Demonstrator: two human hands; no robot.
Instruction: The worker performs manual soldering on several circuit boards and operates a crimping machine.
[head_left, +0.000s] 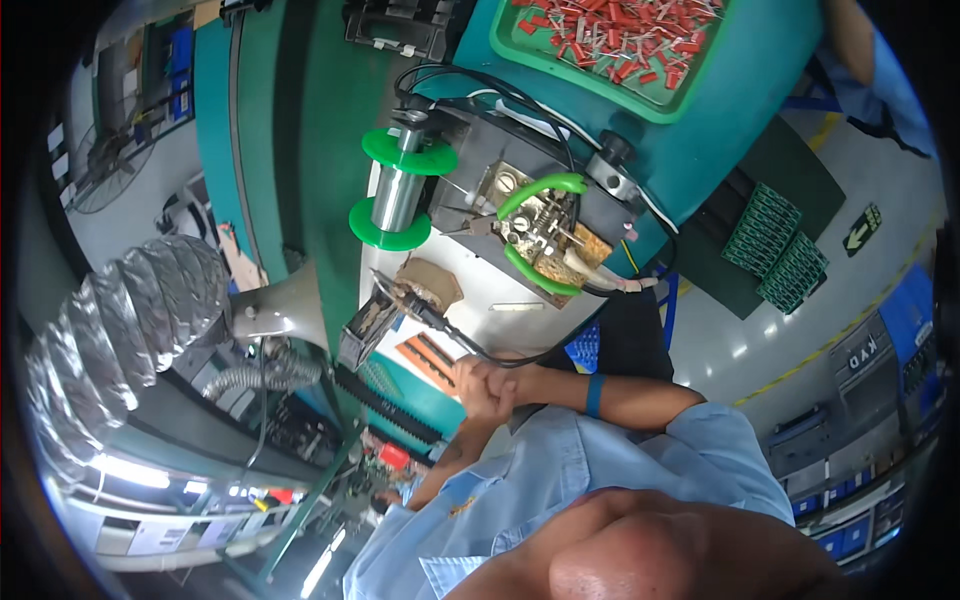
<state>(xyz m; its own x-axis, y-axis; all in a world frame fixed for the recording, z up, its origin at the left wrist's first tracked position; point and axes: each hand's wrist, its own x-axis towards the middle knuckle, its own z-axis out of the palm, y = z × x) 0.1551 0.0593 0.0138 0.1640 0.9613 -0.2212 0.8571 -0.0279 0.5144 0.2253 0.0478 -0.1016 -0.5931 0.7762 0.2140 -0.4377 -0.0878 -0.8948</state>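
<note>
My left hand (481,392) and my right hand (506,376) are clasped together at the near edge of the bench, fingers folded over each other, with no object showing in them. A blue band (595,396) circles my right wrist. Just beyond the hands lies an orange slotted strip (428,362). A soldering iron (420,308) with a black cable rests beside a brown sponge-like pad (430,282). Farther off stands a bench machine (535,225) with bright green tubes, next to a solder wire spool (398,198) with green flanges.
A green tray (665,108) of red two-lead components sits at the far side. Green circuit boards (765,240) lie to the right. On the left are a silver flexible duct (140,330) and its funnel hood (290,315). Another person's arm (850,40) shows at the far right.
</note>
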